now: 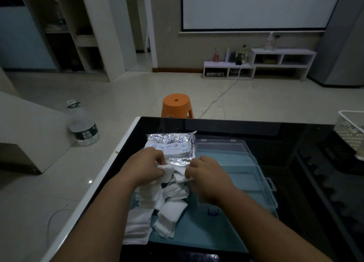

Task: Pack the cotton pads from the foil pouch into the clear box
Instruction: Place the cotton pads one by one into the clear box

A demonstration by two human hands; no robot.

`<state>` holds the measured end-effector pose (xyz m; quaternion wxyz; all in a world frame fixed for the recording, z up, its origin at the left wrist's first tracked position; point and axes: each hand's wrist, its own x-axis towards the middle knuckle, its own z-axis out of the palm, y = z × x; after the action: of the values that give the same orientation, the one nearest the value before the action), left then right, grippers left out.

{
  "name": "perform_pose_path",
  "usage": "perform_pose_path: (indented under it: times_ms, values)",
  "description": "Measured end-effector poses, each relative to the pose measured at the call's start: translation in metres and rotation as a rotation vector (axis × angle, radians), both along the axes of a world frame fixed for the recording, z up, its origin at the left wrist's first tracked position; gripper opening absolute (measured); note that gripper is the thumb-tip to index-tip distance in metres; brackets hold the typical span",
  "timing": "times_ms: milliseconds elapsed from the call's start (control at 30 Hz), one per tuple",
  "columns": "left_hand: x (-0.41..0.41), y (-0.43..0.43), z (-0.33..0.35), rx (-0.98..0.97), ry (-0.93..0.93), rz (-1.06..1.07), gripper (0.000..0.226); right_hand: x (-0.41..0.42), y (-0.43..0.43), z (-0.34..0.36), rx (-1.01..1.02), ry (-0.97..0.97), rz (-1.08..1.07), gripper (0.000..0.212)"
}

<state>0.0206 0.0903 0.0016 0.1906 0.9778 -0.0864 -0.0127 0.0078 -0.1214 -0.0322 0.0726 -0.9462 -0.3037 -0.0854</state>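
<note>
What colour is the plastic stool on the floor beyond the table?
Orange: the stool shows clearly in the head view, its only view.

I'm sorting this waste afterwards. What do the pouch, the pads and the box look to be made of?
Pouch: seems metallised foil film, shiny and crinkled, with bright creased glints and a printed white label.
Pads: soft white cotton or gauze-like squares, matte and floppy, lying in a loose heap.
Box: clear hard plastic, glossy; the blue-tinted bottom shows through, with moulded hinges and a latch tab.
</note>
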Motion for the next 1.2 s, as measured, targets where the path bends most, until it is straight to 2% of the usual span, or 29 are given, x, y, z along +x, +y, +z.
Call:
perform_pose_path:
  times_ms: [133, 333, 467, 633, 867, 1033, 1200]
  values:
    - [0.001, 0.002, 0.001, -0.040, 0.009, 0.042, 0.016, 0.002, 0.002, -0.004, 0.070, -0.067, -0.051, 0.006]
    - [0.001, 0.001, 0.004, -0.119, -0.017, 0.080, 0.013, -0.010, -0.005, 0.014, 0.369, 0.037, -0.133, 0.015]
    - [0.000, -0.002, 0.010, -0.252, -0.039, 0.084, 0.013, -0.015, -0.015, 0.025, 0.589, 0.130, -0.299, 0.009]
    - [-0.002, -0.012, 0.018, -0.365, -0.089, 0.122, 0.014, -0.010, -0.026, 0.039, 0.790, 0.199, -0.451, 0.033]
    - [-0.002, -0.023, 0.031, -0.516, -0.169, 0.243, 0.012, -0.021, -0.042, 0.044, 0.971, 0.327, -0.548, 0.035]
    - [-0.001, -0.036, 0.032, -0.763, -0.188, 0.299, 0.008, -0.023, -0.052, 0.047, 1.065, 0.415, -0.565, 0.030]
    - [0.007, -0.050, 0.018, -1.271, 0.022, 0.411, 0.008, -0.019, -0.053, 0.055, 1.232, 0.591, -0.563, 0.039]
